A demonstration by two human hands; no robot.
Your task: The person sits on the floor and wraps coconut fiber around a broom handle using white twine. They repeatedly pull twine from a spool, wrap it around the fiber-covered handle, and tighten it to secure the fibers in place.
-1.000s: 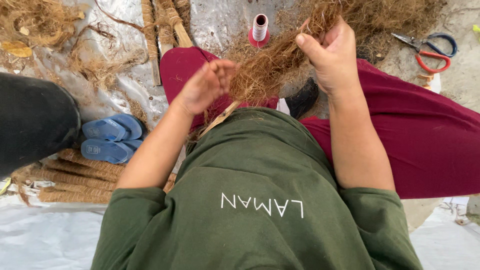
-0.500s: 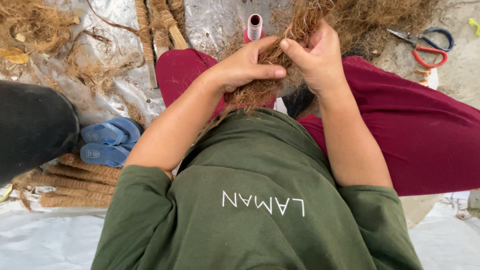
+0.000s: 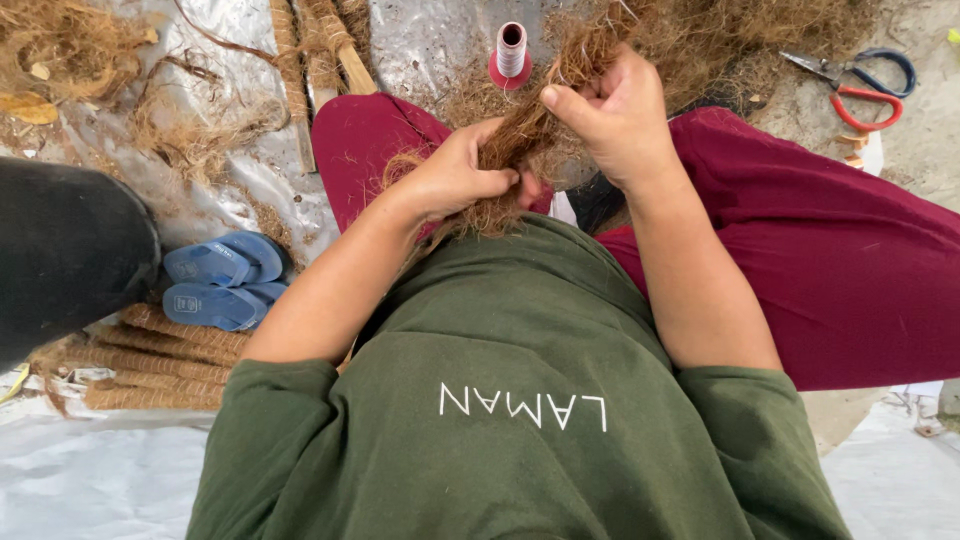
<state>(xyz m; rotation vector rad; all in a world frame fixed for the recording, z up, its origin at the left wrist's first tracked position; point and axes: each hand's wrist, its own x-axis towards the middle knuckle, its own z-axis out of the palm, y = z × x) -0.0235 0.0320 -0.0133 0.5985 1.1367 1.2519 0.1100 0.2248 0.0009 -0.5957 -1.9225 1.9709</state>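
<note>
Running between both hands, a bundle of brown coconut fibre [image 3: 525,135] sits just above the lap, its lower end spreading over the green shirt [image 3: 520,400] and its upper end merging into the loose fibre heap [image 3: 740,40] beyond. The left hand [image 3: 455,180] is clenched around the lower part of the bundle, fingers curled over the strands. The right hand [image 3: 615,120] grips the upper part, thumb pressed along the strands and fingers folded round them. Dark red trousers [image 3: 800,230] cover the bent legs on either side. A spool of pale thread on a red base [image 3: 511,55] stands upright just beyond the hands. Scissors with red and blue handles [image 3: 860,85] lie on the ground well to the right. Wrapped fibre sticks [image 3: 320,50] lie on the silvery sheet [image 3: 420,40] at the top. A pair of blue sandals [image 3: 220,280] rests to the left, beside finished fibre rolls [image 3: 150,365] and another person's dark-clad leg [image 3: 60,255].
</note>
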